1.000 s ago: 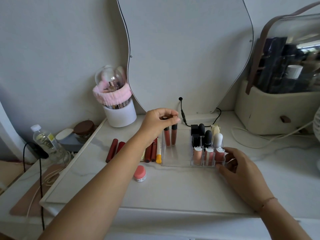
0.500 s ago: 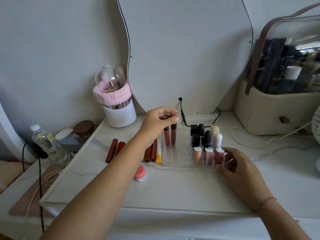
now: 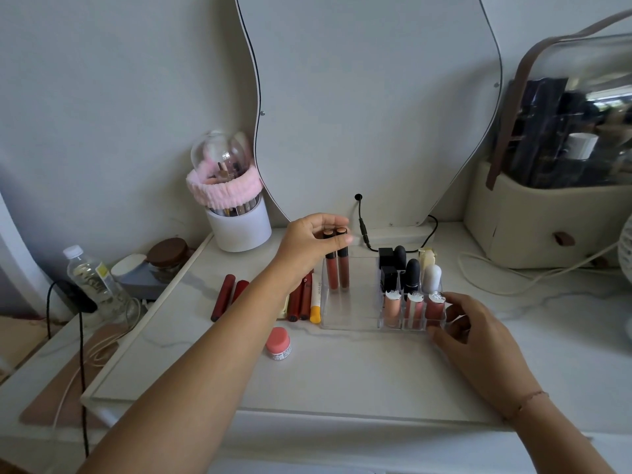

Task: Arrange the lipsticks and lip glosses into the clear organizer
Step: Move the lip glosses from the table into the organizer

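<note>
The clear organizer (image 3: 352, 313) stands mid-table. Two brown-red lip gloss tubes (image 3: 337, 273) stand upright in its left compartment, and my left hand (image 3: 307, 248) pinches their caps between thumb and fingers. The small right compartments hold black lipsticks (image 3: 388, 268), a white one (image 3: 432, 277) and three pink glosses (image 3: 413, 309) in the front row. My right hand (image 3: 478, 336) grips the organizer's front right corner. Loose on the table to the left lie dark red lipsticks (image 3: 223, 297), more red tubes (image 3: 301, 299) and a yellow-capped white tube (image 3: 315, 302).
A pink-lidded jar (image 3: 278, 343) sits in front of the loose tubes. A white brush holder with a pink headband (image 3: 236, 213) stands back left, a mirror (image 3: 369, 97) with a black cable (image 3: 362, 227) behind, a beige cosmetics case (image 3: 554, 206) at right, and a water bottle (image 3: 92, 282) far left.
My left hand's fingers have eased back a little, so both gloss caps now show between them. My right hand and the organizer have stayed put.
</note>
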Motion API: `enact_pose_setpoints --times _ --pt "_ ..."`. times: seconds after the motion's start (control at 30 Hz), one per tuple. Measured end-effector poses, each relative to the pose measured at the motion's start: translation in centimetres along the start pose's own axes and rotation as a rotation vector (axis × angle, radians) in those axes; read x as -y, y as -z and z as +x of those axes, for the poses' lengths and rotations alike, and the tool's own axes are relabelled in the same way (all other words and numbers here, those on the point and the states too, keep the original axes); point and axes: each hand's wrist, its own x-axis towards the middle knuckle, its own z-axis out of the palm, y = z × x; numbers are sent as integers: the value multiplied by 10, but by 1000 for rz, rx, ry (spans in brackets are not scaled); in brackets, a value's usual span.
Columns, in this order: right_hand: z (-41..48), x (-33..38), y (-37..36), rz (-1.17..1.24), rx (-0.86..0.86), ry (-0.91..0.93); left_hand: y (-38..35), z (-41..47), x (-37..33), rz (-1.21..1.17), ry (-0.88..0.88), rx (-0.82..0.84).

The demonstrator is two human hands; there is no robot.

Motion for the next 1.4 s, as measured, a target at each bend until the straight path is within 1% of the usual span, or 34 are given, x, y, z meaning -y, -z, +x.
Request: enact_pose_setpoints --times 0.17,0.3,0.37,0.43,0.53,0.67,0.73,0.9,1.03,1.13,1.2,1.3,1.4 --pt "0 0 1 -11 13 -11 19 -1 0 -4 -5 12" --pt "-1 1 1 -6 17 -6 71 -1 7 -17 10 -180" --pt "0 2 1 -5 20 -6 96 -5 21 54 44 -252" --pt "-1 2 2 -12 22 -7 112 -9 38 156 102 -281" --pt "-1 4 2 -17 20 -10 115 -9 65 353 179 -237" --pt "-2 5 3 -18 10 -4 99 4 86 589 339 -109" --pt "-2 6 3 -16 9 -1 92 10 88 663 396 -80" --pt "-1 5 3 -12 15 -2 85 20 82 757 429 -38" --pt "-1 5 2 -11 8 -6 78 24 83 689 442 -70" --pt "-1 5 2 -11 8 -3 77 25 82 505 425 -143" --pt "-1 5 2 -6 8 0 77 25 76 379 361 -180" --pt "-1 4 2 -5 5 -1 77 23 60 262 208 -212" --pt "-1 4 2 -4 0 -2 78 23 37 160 96 -213"
